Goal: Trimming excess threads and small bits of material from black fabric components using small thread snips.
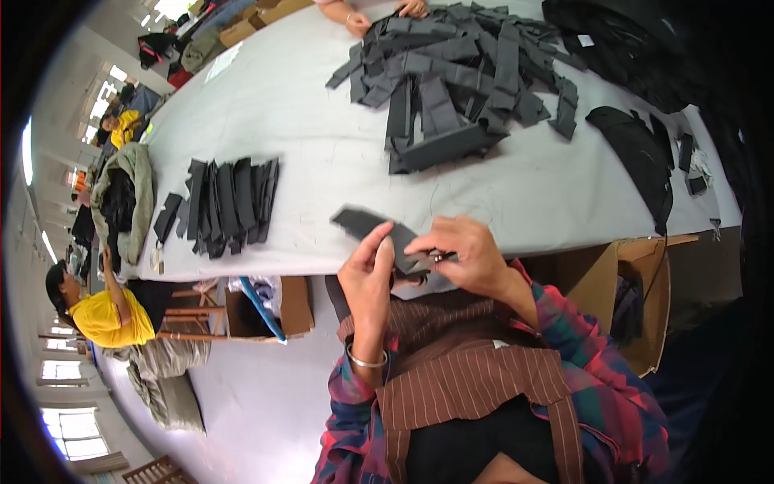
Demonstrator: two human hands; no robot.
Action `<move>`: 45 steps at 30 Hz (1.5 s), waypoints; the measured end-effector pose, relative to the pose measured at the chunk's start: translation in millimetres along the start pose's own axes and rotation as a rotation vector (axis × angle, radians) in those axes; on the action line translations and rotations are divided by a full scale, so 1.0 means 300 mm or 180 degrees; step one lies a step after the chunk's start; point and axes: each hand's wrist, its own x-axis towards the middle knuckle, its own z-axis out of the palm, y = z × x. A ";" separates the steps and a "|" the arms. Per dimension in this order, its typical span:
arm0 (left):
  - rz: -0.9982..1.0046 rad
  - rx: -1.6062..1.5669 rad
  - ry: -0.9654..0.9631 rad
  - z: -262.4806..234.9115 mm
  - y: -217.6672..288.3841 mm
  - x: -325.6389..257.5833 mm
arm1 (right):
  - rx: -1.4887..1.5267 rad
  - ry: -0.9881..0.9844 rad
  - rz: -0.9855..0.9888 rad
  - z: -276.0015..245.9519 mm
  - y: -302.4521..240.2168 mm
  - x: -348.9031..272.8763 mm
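Observation:
Close to the table's near edge, my left hand (367, 278) pinches a dark grey fabric strip (361, 221) between thumb and fingers. The strip's far end sticks out to the left above the table (322, 173). My right hand (469, 252) meets the strip's right part with closed fingers. In its palm is a small metal tool (440, 257) that looks like thread snips, mostly hidden by the fingers. Beyond my hands lies a loose heap of similar dark grey strips (439, 105). To the left, several folded strips (230, 206) stand in a neat row.
Across the table, another person's hands (379, 18) touch the heap. Black fabric pieces (633, 157) lie at the right. Below the table are an open cardboard box (592, 282) on the right and another box (297, 306) on the left. A person in yellow (113, 319) is at the left.

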 end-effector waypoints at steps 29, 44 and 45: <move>-0.0412 -0.1642 -0.0849 -0.019 0.019 -0.009 | 0.0629 0.0557 0.0258 -0.048 -0.032 0.119; -0.0691 -0.1850 -0.0904 -0.028 -0.022 -0.024 | -0.0793 0.0501 -0.0381 -0.015 0.030 0.040; -0.0708 -0.1834 -0.0920 -0.028 -0.020 -0.023 | -0.0786 0.0495 -0.0378 -0.012 0.030 0.043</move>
